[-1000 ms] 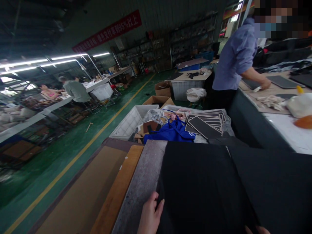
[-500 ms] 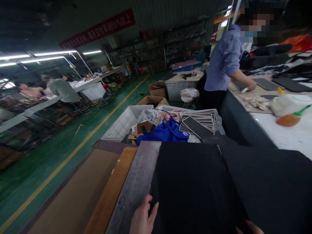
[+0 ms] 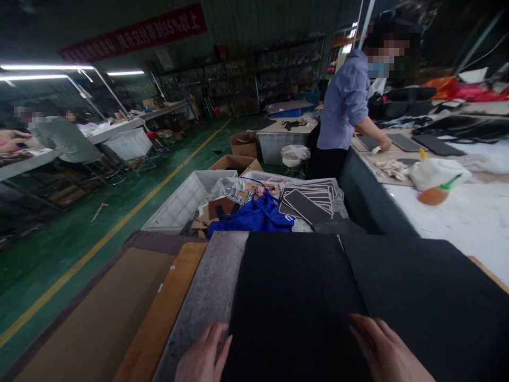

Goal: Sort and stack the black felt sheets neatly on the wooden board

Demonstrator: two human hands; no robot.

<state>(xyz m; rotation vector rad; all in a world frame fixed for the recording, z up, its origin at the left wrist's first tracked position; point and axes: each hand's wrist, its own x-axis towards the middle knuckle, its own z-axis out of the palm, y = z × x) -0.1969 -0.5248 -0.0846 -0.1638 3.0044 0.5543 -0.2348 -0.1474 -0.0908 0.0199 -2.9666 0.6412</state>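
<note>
black sheet (image 3: 294, 286) flat on grey bench (image 3: 217, 270). right hand (image 3: 387, 347) has moved up, opposite left hand (image 3: 202, 354); sheet likely steadied both sides. fingers (image 3: 369, 325) loosely curled; cannot tell whether gripping.

Factory workshop | red banner (image 3: 137, 34) | tube light (image 3: 125, 72) | white worktable (image 3: 453, 225) | floor line (image 3: 131, 214)

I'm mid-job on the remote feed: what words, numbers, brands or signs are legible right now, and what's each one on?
"交付率到95%以上": red banner; the characters before these are too blurred to read surely.
White marks on the blue cloth: too small to read.
White tags on the plank: too small to read.
Black sheets: no text visible.
</note>
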